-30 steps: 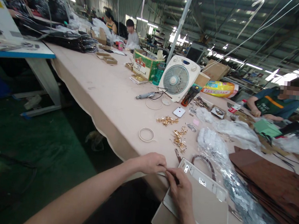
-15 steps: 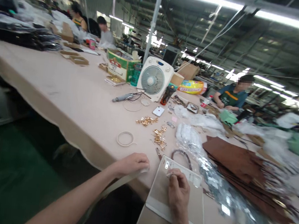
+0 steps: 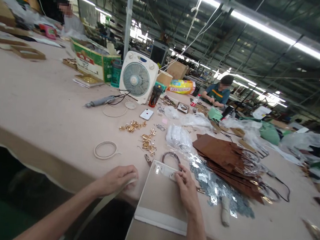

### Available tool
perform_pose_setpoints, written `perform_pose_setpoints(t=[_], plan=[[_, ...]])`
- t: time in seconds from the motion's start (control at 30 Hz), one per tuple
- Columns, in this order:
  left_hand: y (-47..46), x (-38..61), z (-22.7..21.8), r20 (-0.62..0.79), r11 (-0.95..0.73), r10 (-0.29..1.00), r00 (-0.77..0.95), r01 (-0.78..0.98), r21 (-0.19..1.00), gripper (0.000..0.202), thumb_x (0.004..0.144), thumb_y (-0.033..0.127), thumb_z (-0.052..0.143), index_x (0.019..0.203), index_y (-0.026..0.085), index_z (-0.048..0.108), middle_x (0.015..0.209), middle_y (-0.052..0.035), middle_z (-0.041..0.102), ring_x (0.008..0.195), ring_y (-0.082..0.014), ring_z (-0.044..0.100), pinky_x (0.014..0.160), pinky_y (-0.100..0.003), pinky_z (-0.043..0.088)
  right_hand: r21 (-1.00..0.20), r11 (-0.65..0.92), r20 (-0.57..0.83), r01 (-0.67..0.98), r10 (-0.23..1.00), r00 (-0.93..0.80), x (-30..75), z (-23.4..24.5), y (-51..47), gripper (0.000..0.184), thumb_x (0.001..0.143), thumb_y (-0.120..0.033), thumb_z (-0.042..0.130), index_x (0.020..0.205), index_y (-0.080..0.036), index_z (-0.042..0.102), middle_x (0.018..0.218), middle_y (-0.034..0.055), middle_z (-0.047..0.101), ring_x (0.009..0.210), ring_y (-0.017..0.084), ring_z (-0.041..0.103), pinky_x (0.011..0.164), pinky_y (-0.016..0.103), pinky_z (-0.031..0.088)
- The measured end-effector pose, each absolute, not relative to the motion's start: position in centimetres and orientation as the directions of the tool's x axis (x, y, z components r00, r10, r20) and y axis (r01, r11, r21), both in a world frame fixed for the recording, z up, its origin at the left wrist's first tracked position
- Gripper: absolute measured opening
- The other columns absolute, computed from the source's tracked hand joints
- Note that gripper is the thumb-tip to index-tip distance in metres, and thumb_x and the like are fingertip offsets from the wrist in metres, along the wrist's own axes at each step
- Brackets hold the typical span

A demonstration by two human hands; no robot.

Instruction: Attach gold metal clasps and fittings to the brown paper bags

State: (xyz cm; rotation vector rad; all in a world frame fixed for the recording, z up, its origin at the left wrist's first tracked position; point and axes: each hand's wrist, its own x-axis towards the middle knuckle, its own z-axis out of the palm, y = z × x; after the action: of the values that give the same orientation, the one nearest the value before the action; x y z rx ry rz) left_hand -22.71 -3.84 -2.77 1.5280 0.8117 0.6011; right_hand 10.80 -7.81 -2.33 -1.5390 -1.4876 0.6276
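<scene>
My left hand [image 3: 122, 178] is closed on a pale strip of tape [image 3: 99, 206], which trails down over the table's front edge. To its right lies a flat beige bag panel [image 3: 160, 195] with a white band across its lower part and a small metal plate [image 3: 158, 169] at the upper left. My right hand [image 3: 186, 184] rests on the panel's upper right, thumb and fingers bent close together beside another small metal piece [image 3: 172, 176]. Whatever is between those fingertips is hidden. A dark curved handle [image 3: 170, 157] stands out behind the panel's top edge.
Gold-coloured hardware [image 3: 149, 141] lies in piles beyond the panel, near a coil of tape [image 3: 105, 150]. A fan [image 3: 138, 78], a phone [image 3: 146, 114] and a grey corded tool [image 3: 101, 101] are farther back. Brown leather pieces [image 3: 219, 152] are stacked at right. A co-worker [image 3: 217, 91] sits beyond.
The view has swung right, so the table's things appear farther left. My right hand has gone from a raised pinch to resting on the panel's upper right. My left hand still holds the tape.
</scene>
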Motion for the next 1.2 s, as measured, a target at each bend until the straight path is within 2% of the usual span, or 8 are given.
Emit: perform_pose_setpoints(t=[0.5, 0.67, 0.77, 0.83, 0.9, 1.03, 1.2], plan=[[-4.0, -22.6, -2.6, -0.095, -0.059, 0.787, 0.609, 0.227, 0.972, 0.041, 0.101, 0.055, 0.050, 0.100, 0.016, 0.064, 0.089, -0.0044, 0.073, 0.067, -0.0159, 0.063, 0.066, -0.025, 0.049, -0.789, 0.110, 0.240, 0.605, 0.961, 0.139, 10.6, -3.1, -6.8, 0.032, 0.095, -0.052, 0.060, 0.086, -0.025, 0.074, 0.141, 0.0109, 0.063, 0.134, 0.030, 0.054, 0.120, 0.047, 0.033], [-4.0, -22.6, -2.4, -0.092, -0.054, 0.794, 0.601, 0.219, 0.974, 0.041, 0.101, 0.055, 0.050, 0.101, 0.016, 0.064, 0.088, -0.0042, 0.073, 0.068, -0.0160, 0.063, 0.066, -0.025, 0.048, -0.755, 0.133, 0.285, 0.642, 0.948, 0.139, 10.4, -3.5, -6.6, 0.028, 0.093, -0.049, 0.063, 0.089, -0.025, 0.077, 0.136, 0.0114, 0.066, 0.131, 0.031, 0.056, 0.118, 0.052, 0.034], [-4.1, -22.6, -2.1, -0.092, -0.049, 0.794, 0.601, 0.214, 0.976, 0.041, 0.101, 0.055, 0.051, 0.100, 0.017, 0.064, 0.088, -0.0036, 0.072, 0.067, -0.0157, 0.062, 0.066, -0.025, 0.048, -0.740, 0.146, 0.313, 0.657, 0.939, 0.144, 10.6, -3.8, -6.6, 0.029, 0.090, -0.048, 0.068, 0.103, -0.025, 0.078, 0.137, 0.0120, 0.065, 0.131, 0.032, 0.056, 0.118, 0.053, 0.036], [-4.1, -22.6, -2.1, -0.098, -0.044, 0.795, 0.598, 0.219, 0.975, 0.041, 0.100, 0.056, 0.052, 0.099, 0.017, 0.064, 0.088, -0.0035, 0.072, 0.066, -0.0154, 0.062, 0.065, -0.025, 0.048, -0.737, 0.136, 0.311, 0.662, 0.938, 0.154, 10.8, -3.9, -6.5, 0.043, 0.087, -0.047, 0.072, 0.124, -0.024, 0.073, 0.140, 0.0126, 0.064, 0.132, 0.032, 0.055, 0.118, 0.053, 0.037], [-4.1, -22.6, -2.2, -0.104, -0.038, 0.795, 0.598, 0.219, 0.975, 0.041, 0.100, 0.056, 0.053, 0.099, 0.016, 0.064, 0.088, -0.0037, 0.072, 0.066, -0.0152, 0.061, 0.065, -0.025, 0.047, -0.730, 0.119, 0.301, 0.673, 0.940, 0.160, 10.9, -4.0, -6.3, 0.054, 0.087, -0.047, 0.072, 0.135, -0.023, 0.067, 0.139, 0.0129, 0.065, 0.131, 0.032, 0.056, 0.117, 0.053, 0.038], [-3.8, -22.9, -2.8, -0.094, 0.008, 0.788, 0.608, 0.143, 0.990, 0.042, 0.100, 0.057, 0.055, 0.102, 0.017, 0.064, 0.088, -0.0028, 0.071, 0.067, -0.0138, 0.059, 0.065, -0.024, 0.046, -0.706, 0.125, 0.326, 0.697, 0.931, 0.163, 10.7, -4.3, -5.8, 0.035, 0.093, -0.047, 0.065, 0.116, -0.024, 0.077, 0.123, 0.0113, 0.074, 0.121, 0.032, 0.062, 0.113, 0.052, 0.041], [-3.5, -23.4, -3.1, -0.040, 0.054, 0.791, 0.611, -0.004, 0.999, 0.040, 0.100, 0.057, 0.058, 0.102, 0.017, 0.064, 0.096, -0.0037, 0.069, 0.073, -0.0127, 0.058, 0.072, -0.026, 0.048, -0.692, 0.161, 0.393, 0.703, 0.902, 0.180, 10.2, -4.6, -5.6, 0.029, 0.095, -0.046, 0.062, 0.105, -0.025, 0.080, 0.112, 0.0085, 0.078, 0.113, 0.029, 0.066, 0.109, 0.049, 0.043]])
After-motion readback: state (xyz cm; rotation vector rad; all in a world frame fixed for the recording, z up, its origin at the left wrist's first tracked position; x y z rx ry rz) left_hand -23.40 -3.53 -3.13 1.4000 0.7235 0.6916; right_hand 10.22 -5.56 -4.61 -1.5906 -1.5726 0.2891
